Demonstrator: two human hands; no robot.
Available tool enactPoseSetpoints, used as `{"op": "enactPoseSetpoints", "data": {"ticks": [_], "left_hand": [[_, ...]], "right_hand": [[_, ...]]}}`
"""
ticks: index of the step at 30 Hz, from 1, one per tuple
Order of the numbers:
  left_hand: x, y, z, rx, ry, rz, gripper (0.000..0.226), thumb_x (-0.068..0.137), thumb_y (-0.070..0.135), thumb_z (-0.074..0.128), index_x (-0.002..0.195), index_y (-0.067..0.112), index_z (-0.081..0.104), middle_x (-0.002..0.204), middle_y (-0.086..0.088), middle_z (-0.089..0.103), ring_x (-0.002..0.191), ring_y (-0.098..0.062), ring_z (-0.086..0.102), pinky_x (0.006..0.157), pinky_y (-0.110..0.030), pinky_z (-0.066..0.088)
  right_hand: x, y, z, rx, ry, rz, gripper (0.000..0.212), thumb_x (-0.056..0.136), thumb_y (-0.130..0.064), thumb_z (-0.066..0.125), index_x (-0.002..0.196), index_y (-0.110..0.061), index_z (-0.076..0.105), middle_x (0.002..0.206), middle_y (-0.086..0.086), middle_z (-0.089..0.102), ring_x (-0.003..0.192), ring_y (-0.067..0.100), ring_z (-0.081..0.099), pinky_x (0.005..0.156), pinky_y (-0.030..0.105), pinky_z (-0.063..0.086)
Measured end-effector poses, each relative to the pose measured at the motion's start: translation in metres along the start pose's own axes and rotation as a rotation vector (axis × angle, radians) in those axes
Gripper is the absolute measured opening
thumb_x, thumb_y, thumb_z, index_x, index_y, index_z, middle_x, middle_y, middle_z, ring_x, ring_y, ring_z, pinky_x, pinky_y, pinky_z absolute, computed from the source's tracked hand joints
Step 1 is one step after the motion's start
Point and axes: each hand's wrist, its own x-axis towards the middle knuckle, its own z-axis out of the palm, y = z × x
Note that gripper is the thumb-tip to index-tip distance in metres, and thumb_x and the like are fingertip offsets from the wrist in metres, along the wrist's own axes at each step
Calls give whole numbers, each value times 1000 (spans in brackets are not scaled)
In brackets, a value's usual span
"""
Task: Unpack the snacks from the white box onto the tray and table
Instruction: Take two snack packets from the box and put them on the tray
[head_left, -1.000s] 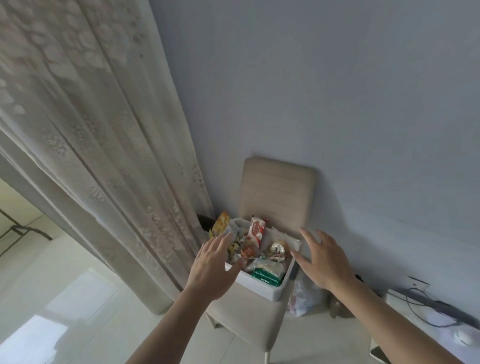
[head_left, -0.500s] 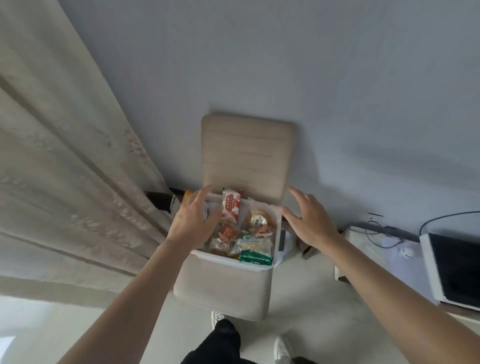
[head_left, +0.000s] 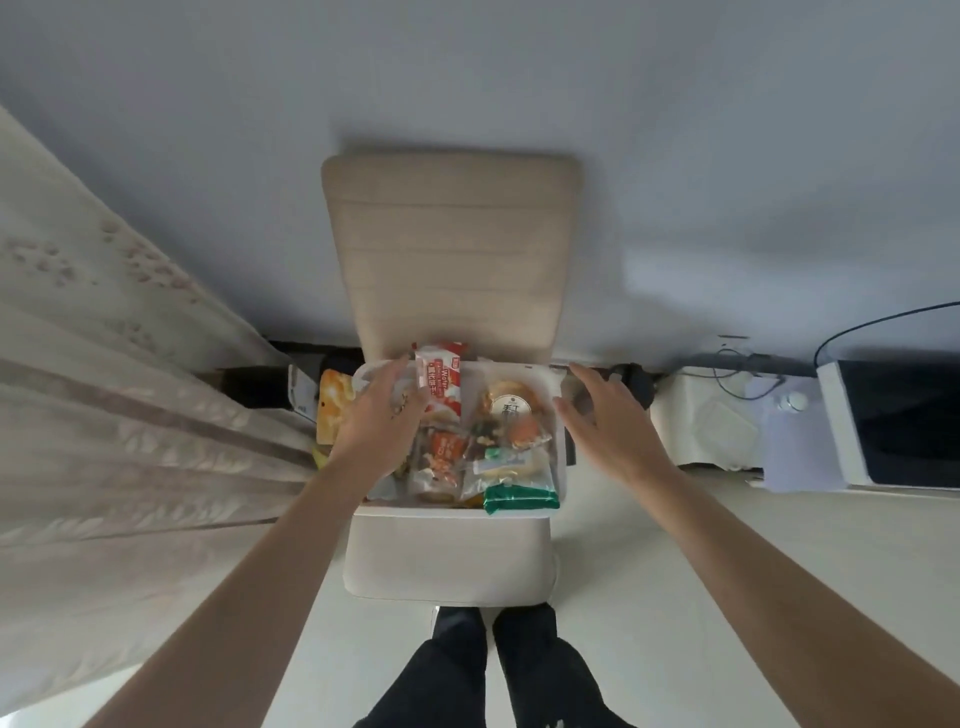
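White box (head_left: 452, 512) on chair seat (head_left: 447, 561), straight ahead btwn hands. L hand (head_left: 382, 423) flat over left-side snacks (head_left: 511, 415); R hand (head_left: 605, 426) spread at right rim; both empty. L nearer snacks.

The box (head_left: 452, 512) is white, the chair (head_left: 452, 249) beige with ribbed lines. The wafer pack (head_left: 441, 382) is red and white, one packet (head_left: 519, 498) green. The curtain (head_left: 130, 441) is cream, leaf-patterned; trousers (head_left: 467, 670) black.

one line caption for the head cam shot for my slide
Left hand and right hand, both open, reach for a white box full of snacks on a beige chair.
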Motion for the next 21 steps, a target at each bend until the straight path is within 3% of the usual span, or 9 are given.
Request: {"op": "enactPoseSetpoints", "data": {"ticks": [4,7,9,11,14,17,21], "left_hand": [[20,-37,30,-10,-30,-47,50,103,51,47,150,36,40,149,5,53,133,-16,51,107,-40,42],[29,-60,53,15,-61,-101,51,104,49,46,153,36,37,151,7,51,137,-21,50,111,-47,44],[34,-72,72,22,-71,-120,47,106,43,48,152,37,39,139,8,56,119,-16,59,96,-39,51],[39,-83,89,23,-74,-118,43,105,39,50,148,40,43,117,9,59,83,-4,59,70,-26,51],[47,-95,114,24,-93,-122,42,104,36,55,144,42,45,92,11,61,61,-2,52,53,-19,43],[55,-104,133,26,-117,-129,42,101,43,56,141,40,44,96,7,64,72,-9,60,60,-25,47],[61,-114,150,12,-79,-142,44,96,50,62,136,40,49,118,2,58,104,-19,58,88,-40,53]], "right_hand": [[23,15,35,23,-57,43,66,95,-68,36,152,-35,33,126,7,62,124,25,53,98,46,50],[39,25,58,24,-51,53,60,101,-58,43,154,-30,35,135,5,60,127,26,53,100,44,48],[48,33,72,37,-56,72,57,103,-56,44,153,-29,37,141,3,58,128,26,55,101,43,48],[56,42,86,53,-74,86,58,103,-57,43,153,-29,38,140,4,60,125,25,58,99,40,48],[66,56,102,60,-98,99,60,103,-58,42,153,-26,37,119,1,65,114,23,62,90,31,46],[75,65,112,90,-123,118,61,103,-57,43,155,-26,34,99,-6,60,90,15,57,79,28,42],[85,71,125,163,-189,168,58,102,-57,44,154,-31,36,121,1,68,99,19,62,86,28,42]]}}
